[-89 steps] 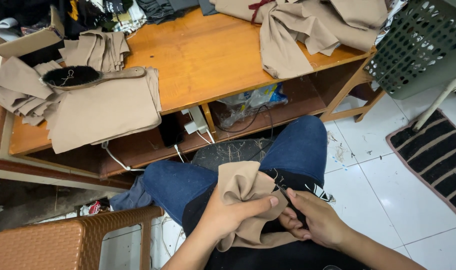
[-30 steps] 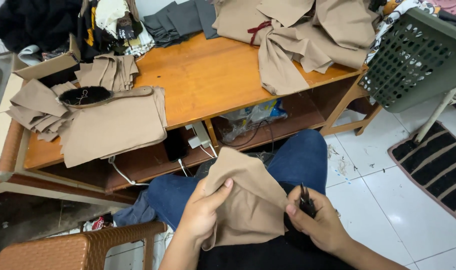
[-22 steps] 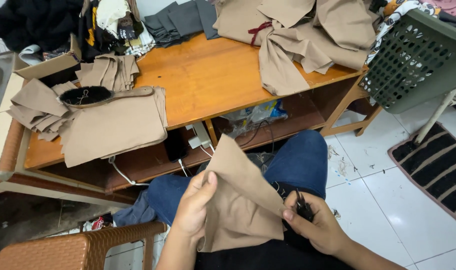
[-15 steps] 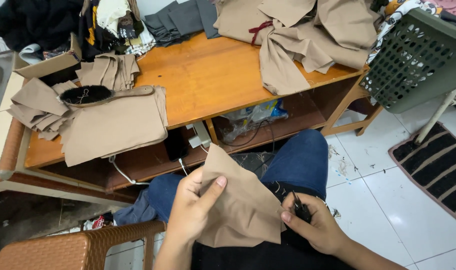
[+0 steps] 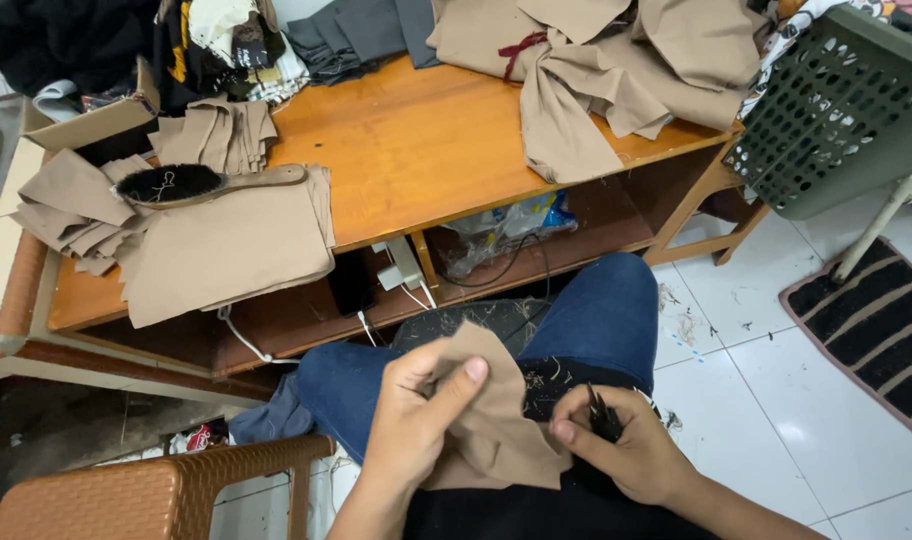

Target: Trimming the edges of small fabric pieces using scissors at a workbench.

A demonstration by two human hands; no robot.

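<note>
Over the lap, in front of the low orange wooden table [image 5: 446, 150], the left hand [image 5: 416, 420] pinches a small tan fabric piece [image 5: 496, 430] between thumb and fingers, while the right hand [image 5: 626, 450] closes around small black snips [image 5: 603, 422] at the fabric's right edge.

We can't make out the small black tool [image 5: 604, 425] in our right hand [image 5: 626, 455] — fingers cover most of it. The tan fabric piece [image 5: 491, 430] is partly hidden under our left hand [image 5: 416, 420]. Both forearms run off the bottom edge. The green basket [image 5: 836, 110] and striped mat [image 5: 876, 320] are cut by the right edge, the wicker chair [image 5: 146, 495] by the bottom. Clutter on the lower shelf [image 5: 496, 225] — plastic, cables — too dim to identify.
</note>
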